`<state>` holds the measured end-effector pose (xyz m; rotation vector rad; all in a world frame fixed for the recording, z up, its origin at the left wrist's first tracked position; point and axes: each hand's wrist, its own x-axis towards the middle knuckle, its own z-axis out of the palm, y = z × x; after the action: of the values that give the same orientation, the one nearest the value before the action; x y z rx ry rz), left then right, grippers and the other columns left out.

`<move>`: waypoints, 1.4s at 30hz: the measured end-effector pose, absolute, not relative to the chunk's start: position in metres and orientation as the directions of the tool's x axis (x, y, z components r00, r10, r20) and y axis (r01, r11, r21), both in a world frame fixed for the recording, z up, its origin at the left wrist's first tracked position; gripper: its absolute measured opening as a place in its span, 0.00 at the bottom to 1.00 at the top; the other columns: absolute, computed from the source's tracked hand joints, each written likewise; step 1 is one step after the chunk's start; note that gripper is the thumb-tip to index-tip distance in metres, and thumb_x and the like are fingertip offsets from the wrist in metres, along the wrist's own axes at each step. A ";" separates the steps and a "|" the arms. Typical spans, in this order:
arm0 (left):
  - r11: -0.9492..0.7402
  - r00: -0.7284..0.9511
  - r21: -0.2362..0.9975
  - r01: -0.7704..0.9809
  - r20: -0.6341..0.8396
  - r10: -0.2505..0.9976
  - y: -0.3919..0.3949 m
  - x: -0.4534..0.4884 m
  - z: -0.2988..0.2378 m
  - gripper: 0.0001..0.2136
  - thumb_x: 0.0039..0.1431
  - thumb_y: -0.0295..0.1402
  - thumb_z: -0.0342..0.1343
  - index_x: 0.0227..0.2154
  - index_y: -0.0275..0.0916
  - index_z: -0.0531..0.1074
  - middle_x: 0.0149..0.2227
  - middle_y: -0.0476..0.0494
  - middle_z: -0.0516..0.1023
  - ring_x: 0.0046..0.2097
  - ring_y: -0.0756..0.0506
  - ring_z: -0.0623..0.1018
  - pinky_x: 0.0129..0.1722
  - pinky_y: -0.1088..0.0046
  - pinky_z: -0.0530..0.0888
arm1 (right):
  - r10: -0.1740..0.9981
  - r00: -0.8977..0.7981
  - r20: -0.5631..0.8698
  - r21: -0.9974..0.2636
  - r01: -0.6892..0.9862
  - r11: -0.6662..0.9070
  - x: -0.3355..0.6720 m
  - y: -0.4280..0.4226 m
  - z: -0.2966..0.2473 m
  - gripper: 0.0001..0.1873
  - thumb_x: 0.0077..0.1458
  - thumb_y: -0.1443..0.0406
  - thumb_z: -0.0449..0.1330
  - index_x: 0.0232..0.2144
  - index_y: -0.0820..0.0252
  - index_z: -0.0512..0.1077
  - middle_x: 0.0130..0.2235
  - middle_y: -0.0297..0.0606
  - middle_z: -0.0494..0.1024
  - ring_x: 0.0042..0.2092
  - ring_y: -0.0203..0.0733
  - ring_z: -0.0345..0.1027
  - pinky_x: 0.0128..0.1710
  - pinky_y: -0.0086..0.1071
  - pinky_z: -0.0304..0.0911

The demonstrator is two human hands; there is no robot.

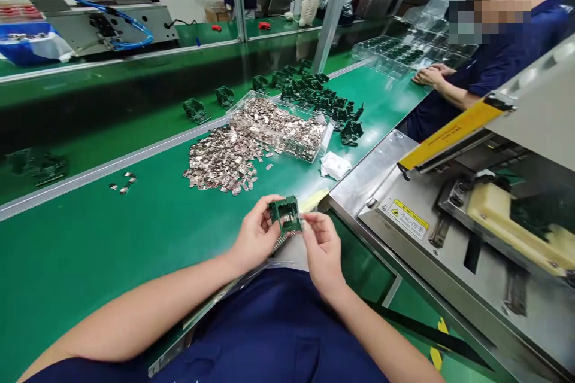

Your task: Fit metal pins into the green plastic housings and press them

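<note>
Close to my body, my left hand [258, 233] grips a dark green plastic housing [287, 215] by its left side, thumb at its lower edge. The housing has a square hollow facing me, with something metallic inside. At its right side are the pinched fingers of my right hand [322, 248]; whether a small part sits between those fingertips is too small to tell. Beyond the hands, a heap of small metal pieces [222, 158] lies on the green table, beside a clear tray [309, 152] filled with similar pieces.
Several green housings [323, 96] cluster behind the tray. A crumpled white wad [335, 166] lies near the table's right edge. To my right stands a machine [449, 215] with a yellow bar. A co-worker [498, 54] sits beyond it. A few loose metal pieces [126, 182] lie left.
</note>
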<state>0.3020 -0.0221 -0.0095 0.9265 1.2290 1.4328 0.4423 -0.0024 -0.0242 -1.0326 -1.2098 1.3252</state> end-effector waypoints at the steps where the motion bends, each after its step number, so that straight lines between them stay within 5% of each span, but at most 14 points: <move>1: 0.011 -0.214 0.976 -0.216 -0.058 0.975 -0.014 0.305 -0.012 0.19 0.52 0.36 0.63 0.45 0.39 0.65 0.35 0.46 0.75 0.36 0.47 0.77 0.34 0.72 0.79 | 0.997 -0.072 0.033 -0.995 -0.093 0.027 0.452 -0.002 -0.031 0.12 0.56 0.57 0.63 0.37 0.59 0.71 0.36 0.37 0.75 0.37 0.41 0.69 0.38 0.34 0.68; 8: -0.057 -0.346 0.976 -0.208 -0.019 0.938 0.020 0.316 -0.039 0.21 0.50 0.34 0.61 0.46 0.40 0.63 0.40 0.44 0.74 0.41 0.46 0.77 0.35 0.71 0.80 | 0.928 -0.365 -0.075 -0.997 0.059 -0.058 0.454 -0.007 -0.079 0.20 0.57 0.50 0.60 0.27 0.61 0.73 0.27 0.37 0.74 0.30 0.42 0.68 0.30 0.33 0.63; 18: -0.114 -0.399 0.991 -0.066 0.078 0.914 0.004 0.315 -0.052 0.19 0.55 0.32 0.59 0.49 0.40 0.64 0.36 0.46 0.74 0.35 0.49 0.76 0.32 0.76 0.78 | 0.916 -0.396 0.059 -0.988 0.111 0.112 0.441 -0.004 -0.105 0.25 0.63 0.48 0.48 0.23 0.59 0.67 0.26 0.37 0.70 0.30 0.41 0.64 0.32 0.33 0.61; 25: -0.126 -0.381 0.978 -0.164 0.055 0.923 0.007 0.314 -0.053 0.20 0.56 0.35 0.59 0.50 0.41 0.63 0.34 0.47 0.73 0.34 0.49 0.75 0.33 0.74 0.77 | 0.808 -0.587 -0.049 -0.925 0.332 0.185 0.466 0.010 -0.116 0.20 0.53 0.56 0.61 0.14 0.57 0.69 0.16 0.34 0.69 0.19 0.39 0.62 0.22 0.32 0.57; 28: -0.134 -0.366 0.976 -0.171 0.063 0.928 0.006 0.313 -0.051 0.19 0.57 0.35 0.59 0.50 0.41 0.62 0.35 0.47 0.73 0.35 0.49 0.75 0.33 0.75 0.76 | 0.829 -0.557 -0.052 -0.900 0.387 0.203 0.476 0.015 -0.092 0.14 0.54 0.59 0.62 0.19 0.58 0.75 0.19 0.35 0.73 0.21 0.40 0.65 0.23 0.32 0.58; 33: -0.162 -0.357 0.982 -0.098 0.118 0.927 0.003 0.311 -0.048 0.17 0.59 0.34 0.56 0.51 0.40 0.63 0.37 0.46 0.72 0.37 0.49 0.74 0.37 0.74 0.74 | 0.874 -0.438 0.209 -0.894 0.278 0.353 0.474 0.035 -0.032 0.09 0.61 0.63 0.57 0.36 0.58 0.78 0.30 0.36 0.76 0.30 0.40 0.70 0.33 0.32 0.66; 37: -0.207 -0.331 0.978 -0.037 0.183 0.926 0.000 0.311 -0.049 0.16 0.61 0.32 0.53 0.52 0.41 0.62 0.36 0.47 0.73 0.35 0.50 0.74 0.36 0.75 0.73 | 0.833 -0.373 0.410 -0.834 0.217 0.507 0.452 0.046 -0.014 0.07 0.58 0.66 0.60 0.30 0.57 0.77 0.32 0.37 0.72 0.33 0.41 0.67 0.32 0.32 0.65; 42: -0.223 -0.283 0.974 0.031 0.222 0.933 -0.005 0.311 -0.050 0.16 0.63 0.31 0.52 0.53 0.40 0.62 0.39 0.43 0.75 0.36 0.48 0.76 0.36 0.73 0.73 | 0.863 -0.329 0.383 -0.822 0.304 0.481 0.435 0.045 -0.017 0.07 0.57 0.63 0.60 0.28 0.58 0.76 0.31 0.37 0.67 0.34 0.41 0.64 0.30 0.31 0.63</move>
<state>0.3110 -0.0046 -0.0496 1.2246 1.3040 1.5970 0.4354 0.0454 -0.0172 -0.9760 -1.8654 0.8170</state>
